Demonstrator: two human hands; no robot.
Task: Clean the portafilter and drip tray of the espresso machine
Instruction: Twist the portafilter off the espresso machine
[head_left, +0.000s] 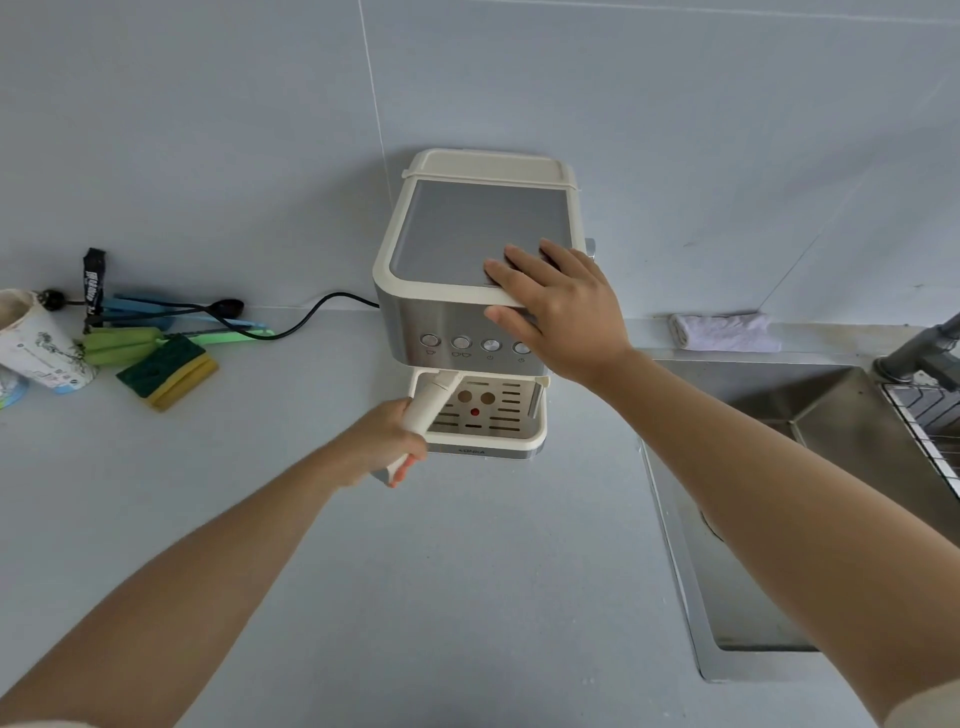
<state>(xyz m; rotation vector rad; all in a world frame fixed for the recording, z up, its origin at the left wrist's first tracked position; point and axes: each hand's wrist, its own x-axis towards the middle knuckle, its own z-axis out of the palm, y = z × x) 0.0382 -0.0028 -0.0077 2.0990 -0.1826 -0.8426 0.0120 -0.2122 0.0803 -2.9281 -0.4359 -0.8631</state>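
Portafilter handle (427, 413) clasped in left hand (382, 441); right hand (558, 312) flat atop espresso machine (447, 312).

The espresso machine (467, 291) has a brushed, satin metal front with round shiny metal buttons, framed by smooth, matt cream plastic. Its flat top panel looks like matt grey metal. The drip tray (498, 410) is cream plastic with a slotted grate in a dull metallic finish. The portafilter (431, 405) handle is smooth cream plastic. The table (467, 571) is a pale grey, matt, even surface. The sink (769, 493) is brushed stainless steel with soft reflections. A folded white cloth (724, 332) looks soft and nubbly. The sponge (169, 371) has a rough green scouring face over yellow foam.
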